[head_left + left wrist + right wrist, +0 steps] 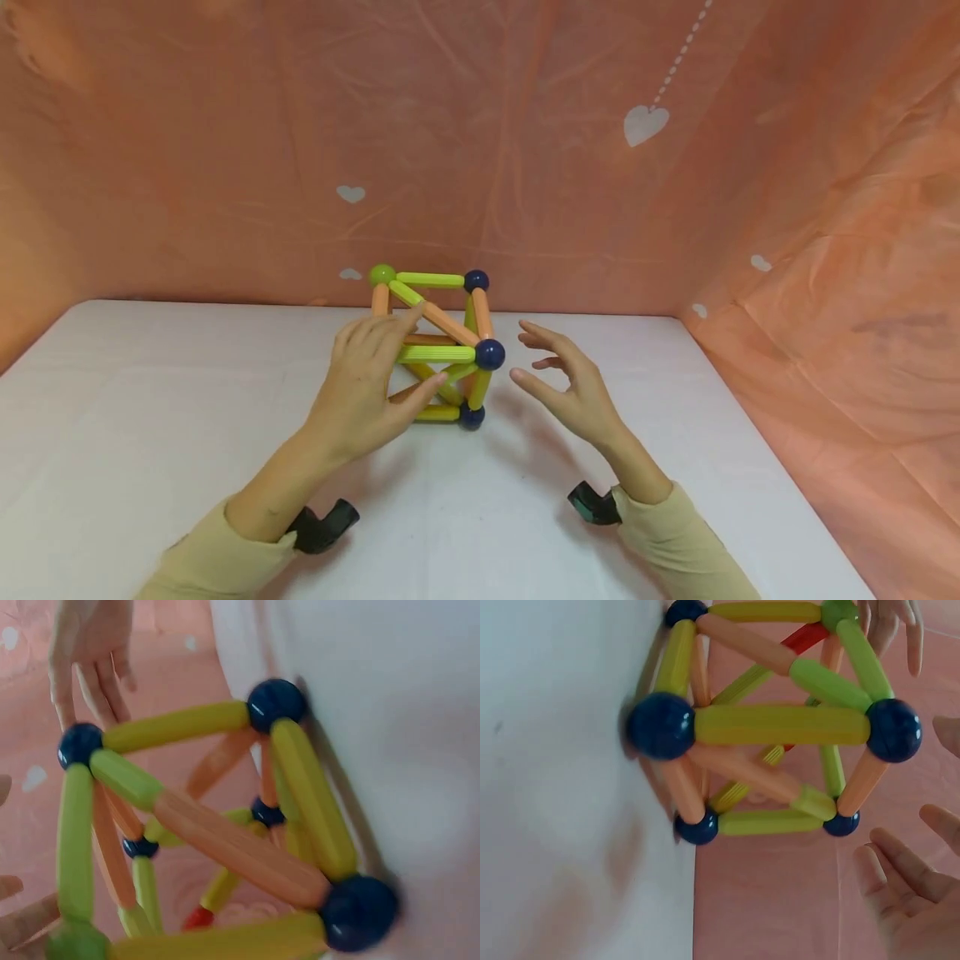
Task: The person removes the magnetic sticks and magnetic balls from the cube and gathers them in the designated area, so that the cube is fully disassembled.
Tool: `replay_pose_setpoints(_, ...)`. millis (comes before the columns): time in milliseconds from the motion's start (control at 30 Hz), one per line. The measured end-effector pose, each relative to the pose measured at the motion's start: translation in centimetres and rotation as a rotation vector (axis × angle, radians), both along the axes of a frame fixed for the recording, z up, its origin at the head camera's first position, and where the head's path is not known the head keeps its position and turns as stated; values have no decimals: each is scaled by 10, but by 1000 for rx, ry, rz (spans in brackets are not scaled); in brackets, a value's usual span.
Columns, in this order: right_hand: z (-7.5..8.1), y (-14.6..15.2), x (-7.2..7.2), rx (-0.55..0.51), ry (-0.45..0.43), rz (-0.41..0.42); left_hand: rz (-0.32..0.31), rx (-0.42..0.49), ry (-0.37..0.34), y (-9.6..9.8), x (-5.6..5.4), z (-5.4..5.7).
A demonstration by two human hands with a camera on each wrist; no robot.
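A cube-shaped frame of magnetic building sticks and balls (435, 354) stands on the white table, with lime, yellow and orange sticks between navy and green balls. Diagonal sticks cross its faces. My left hand (367, 383) reaches over its near left side, fingers extended and thumb apart, hiding part of that side. In the left wrist view its fingertips are right beside a green ball (79, 941). To the right of the frame my right hand (573, 383) hovers with loosely bent, spread fingers. Nothing is in its grasp, and a gap separates it from the nearest navy ball (490, 355).
The white tabletop (187, 375) extends around the frame. An orange curtain (487, 150) with white hearts hangs behind the table and along its right side. Black wrist straps (324, 527) stick out beneath both forearms.
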State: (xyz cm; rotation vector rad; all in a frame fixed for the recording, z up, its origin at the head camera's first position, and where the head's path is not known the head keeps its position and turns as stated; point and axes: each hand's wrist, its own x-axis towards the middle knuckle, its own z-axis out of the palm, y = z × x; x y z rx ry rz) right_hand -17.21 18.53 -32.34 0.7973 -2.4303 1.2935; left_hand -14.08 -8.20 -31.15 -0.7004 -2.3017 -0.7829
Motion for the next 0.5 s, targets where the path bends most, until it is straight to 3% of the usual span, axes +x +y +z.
replay_pose_setpoints(233,4,-11,0,-43,-76,26,-29,-30,-95,15,-3,9)
replay_pose_setpoints(500,1,-17,-3,-78,-110,80,-32,-75,-206,22,-7,10)
